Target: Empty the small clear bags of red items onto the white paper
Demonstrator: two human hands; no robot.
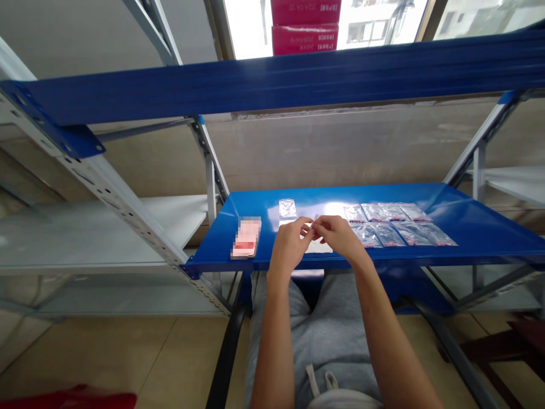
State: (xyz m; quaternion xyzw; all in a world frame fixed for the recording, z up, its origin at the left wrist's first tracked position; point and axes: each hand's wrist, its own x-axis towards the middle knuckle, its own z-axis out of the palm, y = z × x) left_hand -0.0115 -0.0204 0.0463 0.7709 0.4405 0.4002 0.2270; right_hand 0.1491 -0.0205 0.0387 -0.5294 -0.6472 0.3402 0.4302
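Observation:
My left hand (293,243) and my right hand (339,234) meet above the blue shelf, fingertips pinched together. Between them is something small and pale that I cannot make out. Below the hands a white sheet (318,247) lies on the shelf, partly covered by them. Just behind my left hand is a clear plastic bag (287,208). To the right of my right hand, several clear plastic bags (385,234) with small red pieces inside lie in two rows. A pink, blurred-out flat object (246,237) lies left of my left hand.
The blue shelf board (472,227) carries all of this. A blue crossbeam (272,85) runs above it, with red boxes (305,25) behind by the window. Grey metal posts (128,187) stand at the left. Black chair armrests (230,358) flank my legs.

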